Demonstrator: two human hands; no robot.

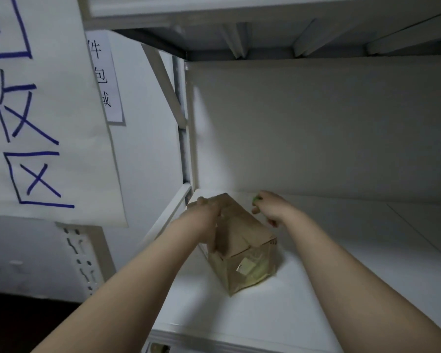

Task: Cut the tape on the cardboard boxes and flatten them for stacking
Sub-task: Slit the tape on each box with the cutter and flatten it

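A small brown cardboard box (pixel 242 250) stands on a white metal shelf (pixel 341 263), near the shelf's left end. It is still fully box-shaped, with its top flaps closed and a pale sticker (pixel 246 266) on the side facing the camera. The person's left hand (pixel 209 212) grips the box from above, fingers curled over its far top edge and thumb down the near-left side, steadying it. The right hand (pixel 273 206) is closed around a small green tool (pixel 256 199), held just beside the box's far right top corner. The tool is too blurred to identify for certain, but it is probably a cutter. By the look of things, work on this box is at its very start: no slit shows in the tape, nothing is folded flat, and no flattened stack is in view. Cutting, collapsing and stacking all remain. To the left hang a large paper sign (pixel 43 110) with blue handwritten characters and a smaller printed label (pixel 105 77)
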